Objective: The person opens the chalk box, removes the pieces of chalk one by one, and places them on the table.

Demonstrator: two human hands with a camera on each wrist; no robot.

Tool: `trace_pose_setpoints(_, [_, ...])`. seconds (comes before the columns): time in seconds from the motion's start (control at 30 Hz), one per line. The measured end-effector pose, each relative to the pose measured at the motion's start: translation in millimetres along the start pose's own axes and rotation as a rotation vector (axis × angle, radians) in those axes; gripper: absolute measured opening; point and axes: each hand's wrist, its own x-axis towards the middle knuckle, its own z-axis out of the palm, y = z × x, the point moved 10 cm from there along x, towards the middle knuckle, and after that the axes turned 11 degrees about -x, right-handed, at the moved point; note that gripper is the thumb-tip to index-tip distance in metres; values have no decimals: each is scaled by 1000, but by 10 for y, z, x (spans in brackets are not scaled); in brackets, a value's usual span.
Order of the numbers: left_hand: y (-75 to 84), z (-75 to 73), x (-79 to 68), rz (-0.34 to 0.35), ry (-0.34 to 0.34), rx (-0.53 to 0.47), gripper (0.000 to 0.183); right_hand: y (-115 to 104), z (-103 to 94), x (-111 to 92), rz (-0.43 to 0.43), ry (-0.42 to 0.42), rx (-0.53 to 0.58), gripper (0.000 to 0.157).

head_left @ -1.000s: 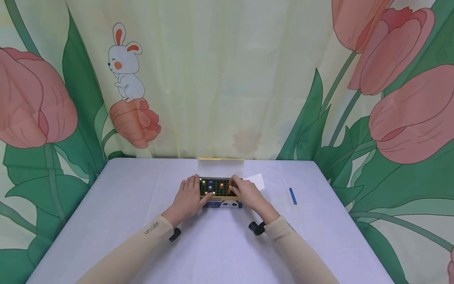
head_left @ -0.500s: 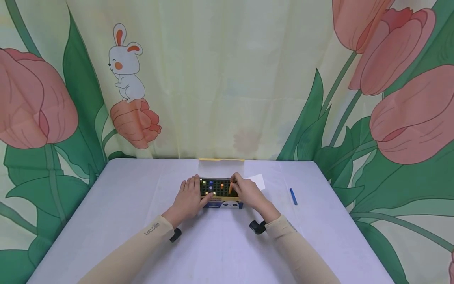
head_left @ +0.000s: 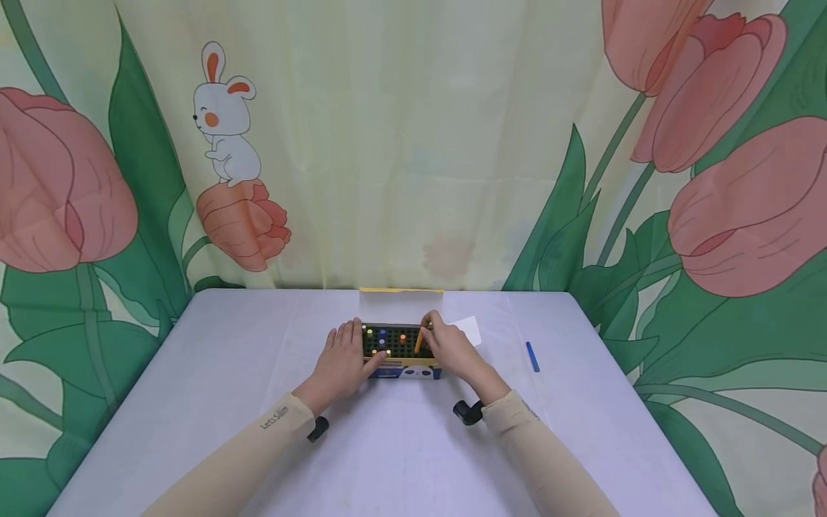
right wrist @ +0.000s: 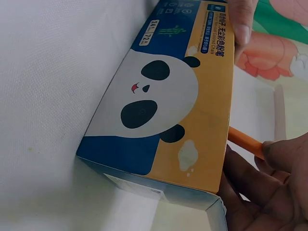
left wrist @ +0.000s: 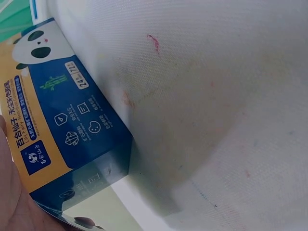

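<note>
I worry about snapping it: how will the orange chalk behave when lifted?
The orange chalk is probably stiff but brittle: it looks straight and thin, and the box reads "Chalk". It is likely light, slim enough for the right hand to pinch. Its round-looking sides might let it roll.

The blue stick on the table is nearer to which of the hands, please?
Right: the right hand, pinching an orange stick at the right end of the box, lies left of the blue stick; the left hand, at the box's left end, is farther left.
</note>
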Motion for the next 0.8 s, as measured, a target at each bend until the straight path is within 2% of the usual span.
trace_pose_setpoints(0.27, [6, 2, -2, 4, 3, 1, 99, 41, -5, 7, 20, -4, 27, 20])
trace_pose_setpoints(0.8, [32, -23, -21, 21, 5, -12, 99, 132, -46, 8, 84, 6, 159, 17])
